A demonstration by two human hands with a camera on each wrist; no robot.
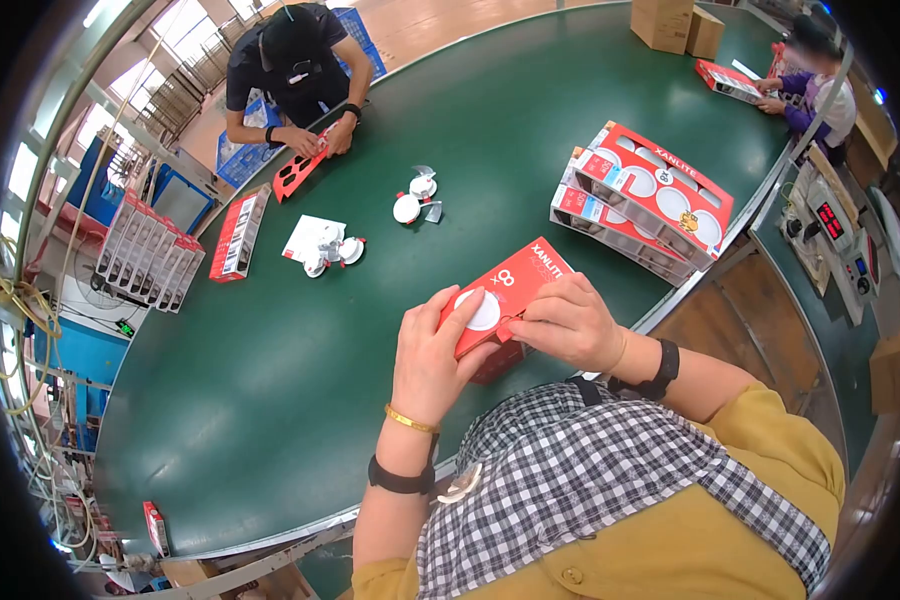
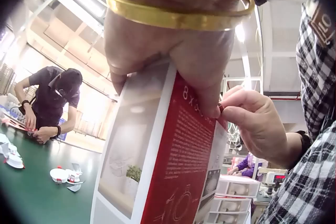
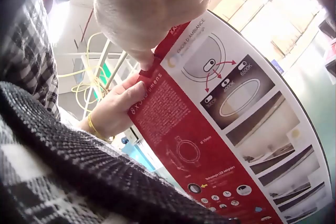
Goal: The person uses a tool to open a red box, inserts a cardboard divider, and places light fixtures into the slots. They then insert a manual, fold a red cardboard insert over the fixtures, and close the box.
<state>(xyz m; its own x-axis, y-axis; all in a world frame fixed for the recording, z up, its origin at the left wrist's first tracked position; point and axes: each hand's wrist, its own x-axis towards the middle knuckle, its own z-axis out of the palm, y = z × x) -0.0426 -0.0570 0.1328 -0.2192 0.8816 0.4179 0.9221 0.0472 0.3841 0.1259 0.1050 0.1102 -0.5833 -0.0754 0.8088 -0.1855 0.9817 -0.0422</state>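
Centrally: a red XANLITE lamp box (image 1: 505, 290) is held up between both hands, over the near edge of the green surface (image 1: 300, 380) and just in front of the person's checked apron.
Left hand: the left hand (image 1: 432, 350) grips the near left end of the box, fingers curled over the face by the white round window; a gold bangle (image 1: 410, 420) sits on that wrist.
Right hand: the right hand (image 1: 570, 322) is closed on the right end of the box, fingertips pinching the red edge there.
Left wrist view: the left hand (image 2: 157, 45) clamps the top of the box (image 2: 173, 166), and the right hand (image 2: 257, 119) touches the same corner.
Right wrist view: the right hand (image 3: 142, 8) nips the narrow red side of the box (image 3: 220, 124), with the left hand (image 3: 113, 108) holding it just below.
Stack: more red boxes (image 1: 650, 205) lie piled at the right edge of the surface.
Loose lamps: white round lamps (image 1: 415, 200) lie well apart from the hands, mid-surface.
Others: a person in black (image 1: 295, 70) handles a red tray on the far side.
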